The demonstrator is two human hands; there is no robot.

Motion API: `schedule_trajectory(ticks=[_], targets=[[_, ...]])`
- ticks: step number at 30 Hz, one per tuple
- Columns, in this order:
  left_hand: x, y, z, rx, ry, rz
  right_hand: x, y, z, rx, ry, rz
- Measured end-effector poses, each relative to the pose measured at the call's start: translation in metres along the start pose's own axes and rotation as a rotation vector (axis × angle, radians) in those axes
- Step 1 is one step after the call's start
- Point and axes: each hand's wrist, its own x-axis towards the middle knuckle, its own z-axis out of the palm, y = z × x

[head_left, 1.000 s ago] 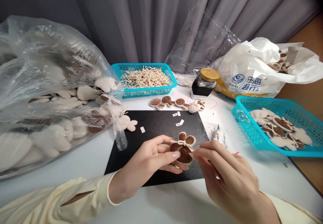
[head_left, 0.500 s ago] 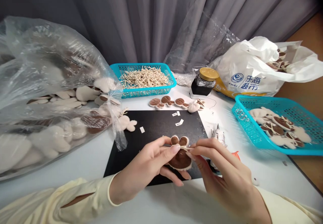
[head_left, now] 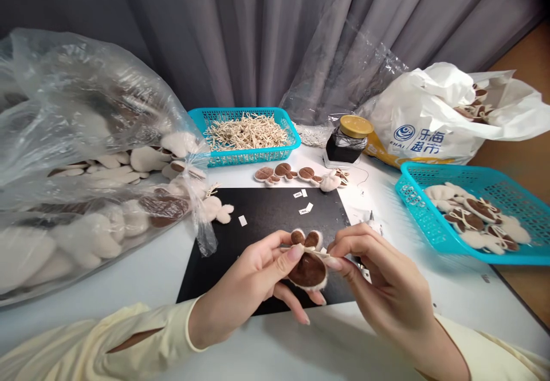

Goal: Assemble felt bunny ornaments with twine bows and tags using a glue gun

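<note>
Over the black mat, my left hand grips a small bunny-shaped plush piece, brown on the side toward me with a pale fuzzy rim. Its two ears point away from me. A cream bow lies across its neck, and my left thumb presses on the bow's left part. My right hand pinches the bow's right end between thumb and forefinger. Behind the right hand, a glue-gun-like tool is mostly hidden.
Several small white labels lie on the mat. A blue basket of cream bows stands behind, near a jar and a row of plush pieces. Clear bags fill the left; another blue basket and a white bag stand right.
My right hand has shifted slightly right and down, with the bow's right end between its fingers. My left hand keeps nearly the same place on the plush piece.
</note>
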Motion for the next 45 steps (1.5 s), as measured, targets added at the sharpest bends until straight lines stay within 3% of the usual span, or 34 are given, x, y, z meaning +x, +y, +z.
schedule_trajectory(ticks=[8,13,17,20,28,32,37,45], targets=[[-0.001,-0.001,0.003,0.03,0.054,0.015,-0.003,0.0,0.009,0.043,0.017,0.023],[-0.001,-0.004,0.003,0.079,0.072,0.013,-0.004,0.0,0.009,0.1,-0.032,0.136],[-0.001,-0.007,0.002,0.116,0.047,0.014,-0.002,0.002,0.007,0.06,-0.067,0.136],[-0.001,-0.006,0.002,0.123,0.013,0.011,-0.001,0.003,0.005,-0.02,-0.094,0.051],[0.0,-0.005,-0.001,0.042,-0.102,-0.02,0.001,0.007,-0.006,-0.293,-0.15,-0.333],[0.001,-0.006,-0.005,0.007,-0.172,-0.065,0.003,0.004,-0.01,-0.288,-0.214,-0.443],[-0.001,-0.001,-0.007,0.102,-0.17,-0.079,0.004,0.004,-0.013,-0.099,-0.294,-0.396],[-0.001,0.006,-0.011,0.261,-0.165,-0.072,0.015,0.002,-0.018,0.122,-0.412,-0.192]])
